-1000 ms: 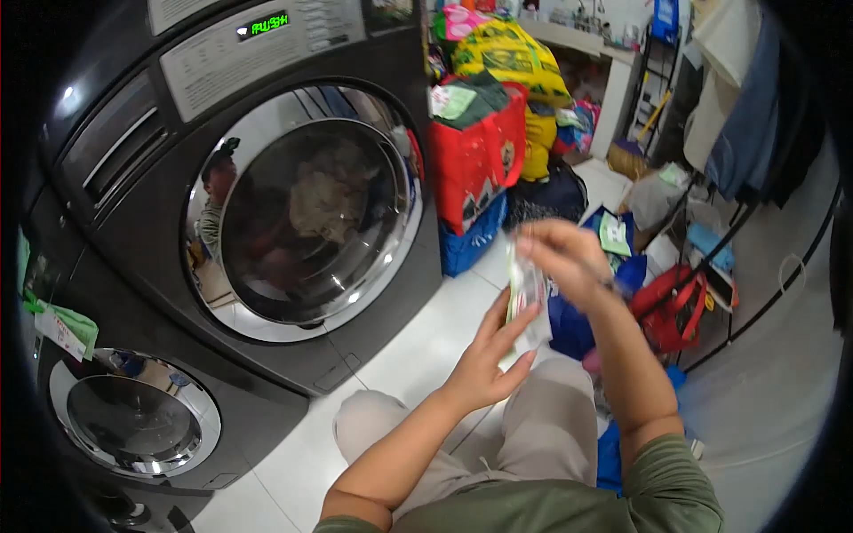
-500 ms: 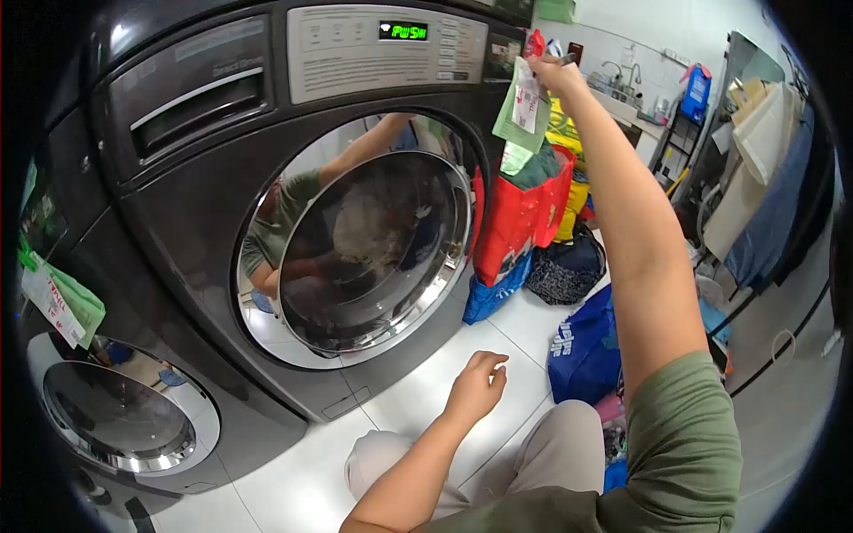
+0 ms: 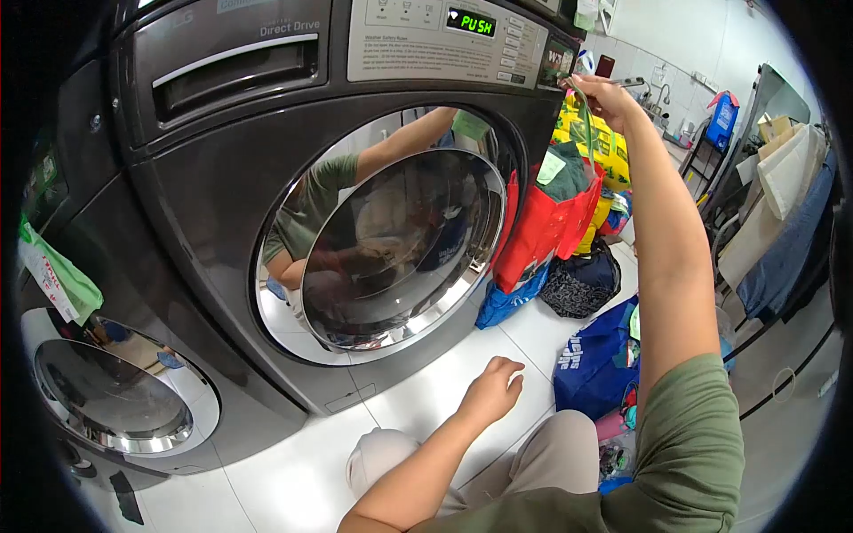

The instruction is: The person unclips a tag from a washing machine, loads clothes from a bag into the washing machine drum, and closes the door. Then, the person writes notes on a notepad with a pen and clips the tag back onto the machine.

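My right hand is raised at the right edge of the front-loading washing machine, its fingers pinching a green paper slip that is seen nearly edge-on. A short dark stick-like thing shows beside this hand; I cannot tell whether it is held. Low in front of the machine, my left hand hovers over the tiled floor with loosely bent fingers and nothing in it. The round door is closed and mirrors my arm. "PUSH" glows green on the display.
A second machine stands at left with a green and white slip hanging on it. A red bag of dark cloth, a yellow bag and a blue bag stand at right. Clothes hang on a rack further right.
My view has shifted, so the machine and bags appear further right. The slip in my right hand has turned from facing me to nearly edge-on, near the machine's edge. My left hand keeps its pose.
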{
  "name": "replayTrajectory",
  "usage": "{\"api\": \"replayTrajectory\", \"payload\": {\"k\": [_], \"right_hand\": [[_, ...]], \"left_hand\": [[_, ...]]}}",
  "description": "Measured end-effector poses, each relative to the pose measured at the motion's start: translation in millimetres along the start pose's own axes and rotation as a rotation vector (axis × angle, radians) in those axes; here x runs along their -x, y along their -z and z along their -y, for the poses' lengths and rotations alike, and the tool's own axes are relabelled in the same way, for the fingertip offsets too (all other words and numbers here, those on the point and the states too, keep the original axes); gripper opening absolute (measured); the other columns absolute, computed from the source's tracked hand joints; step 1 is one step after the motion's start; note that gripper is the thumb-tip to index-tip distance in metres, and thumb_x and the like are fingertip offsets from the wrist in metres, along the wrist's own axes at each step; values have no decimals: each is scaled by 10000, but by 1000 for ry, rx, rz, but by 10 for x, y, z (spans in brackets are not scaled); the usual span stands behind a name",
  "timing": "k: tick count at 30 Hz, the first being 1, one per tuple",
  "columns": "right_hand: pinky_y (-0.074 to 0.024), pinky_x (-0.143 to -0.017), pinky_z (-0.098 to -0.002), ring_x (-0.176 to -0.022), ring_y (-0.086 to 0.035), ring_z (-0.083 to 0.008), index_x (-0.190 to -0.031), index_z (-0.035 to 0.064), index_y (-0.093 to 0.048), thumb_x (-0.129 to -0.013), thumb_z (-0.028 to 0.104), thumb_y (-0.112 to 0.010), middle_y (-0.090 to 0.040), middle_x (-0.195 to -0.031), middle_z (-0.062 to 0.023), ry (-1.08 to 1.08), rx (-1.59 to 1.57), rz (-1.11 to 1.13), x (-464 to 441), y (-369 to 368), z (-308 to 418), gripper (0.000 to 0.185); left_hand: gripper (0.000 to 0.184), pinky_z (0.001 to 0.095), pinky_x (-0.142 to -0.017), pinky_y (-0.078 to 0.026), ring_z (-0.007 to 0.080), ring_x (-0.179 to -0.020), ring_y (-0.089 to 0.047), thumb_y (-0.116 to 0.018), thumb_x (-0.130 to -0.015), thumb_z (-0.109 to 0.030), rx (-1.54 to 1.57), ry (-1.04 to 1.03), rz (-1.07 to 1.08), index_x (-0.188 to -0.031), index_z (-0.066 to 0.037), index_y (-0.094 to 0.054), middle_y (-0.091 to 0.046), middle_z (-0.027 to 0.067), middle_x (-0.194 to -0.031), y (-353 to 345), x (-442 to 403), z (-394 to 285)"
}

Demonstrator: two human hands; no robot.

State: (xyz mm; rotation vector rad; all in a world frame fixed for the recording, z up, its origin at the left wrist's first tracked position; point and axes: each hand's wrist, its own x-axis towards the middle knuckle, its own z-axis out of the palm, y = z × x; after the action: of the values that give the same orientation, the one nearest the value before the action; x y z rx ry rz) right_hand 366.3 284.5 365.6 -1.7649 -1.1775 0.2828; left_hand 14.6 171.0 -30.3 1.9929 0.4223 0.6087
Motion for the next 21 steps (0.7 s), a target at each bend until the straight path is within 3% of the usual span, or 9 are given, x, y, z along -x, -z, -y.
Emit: {"api": "replayTrajectory", "payload": {"k": [4, 8, 12, 15, 19, 21], "right_hand": [[-313, -614, -222, -693, -406, -40, -1107, 141, -703, -965, 374, -563, -592, -864, 76, 36, 93, 48, 62, -89, 29, 307], [-351, -639, -226, -731, -454, -51, -1092, 118, -711, -943, 359, -600, -614, -880, 60, 61, 44, 85, 63, -110, 1, 305], [-440, -738, -241, -812, -556, -97, -1066, 55, -696, -898, 334, -668, -659, -897, -5, 230, 201, -101, 136, -288, -31, 327], [-474, -683, -288, -733, -570, -117, -1026, -1, -690, -893, 408, -666, -661, -831, -41, 484, 396, -212, 178, -392, -75, 431], [-452, -621, -285, -646, -537, -117, -833, -14, -696, -848, 513, -679, -638, -711, -33, 263, 378, -329, 274, -441, 187, 528], [-433, -586, -283, -619, -527, -111, -818, -6, -690, -841, 482, -701, -633, -699, -38, 224, 308, -368, 86, -429, 131, 490]], "left_hand": [[262, 421, -854, -516, 333, -954, -638, -563, -919, -216, 9, 36, 55, -1125, -73, -639, -579, 137, -1174, 34, -11, -42], [260, 420, -839, -521, 334, -937, -642, -567, -917, -216, 14, 32, 54, -1122, -73, -640, -581, 134, -1169, 14, -13, -47], [263, 421, -840, -521, 336, -932, -642, -566, -918, -219, 0, 26, 65, -1123, -72, -640, -580, 135, -1170, -10, 4, -44], [266, 422, -841, -521, 337, -931, -643, -564, -918, -221, -31, 23, 64, -1126, -72, -640, -578, 138, -1174, -2, 2, -68], [271, 424, -845, -520, 339, -928, -643, -563, -919, -222, -47, 24, 65, -1130, -70, -639, -574, 143, -1182, -1, 11, -81], [276, 424, -848, -518, 338, -931, -642, -562, -922, -224, -20, 36, 69, -1136, -68, -636, -572, 143, -1187, -20, 10, -61]]}}
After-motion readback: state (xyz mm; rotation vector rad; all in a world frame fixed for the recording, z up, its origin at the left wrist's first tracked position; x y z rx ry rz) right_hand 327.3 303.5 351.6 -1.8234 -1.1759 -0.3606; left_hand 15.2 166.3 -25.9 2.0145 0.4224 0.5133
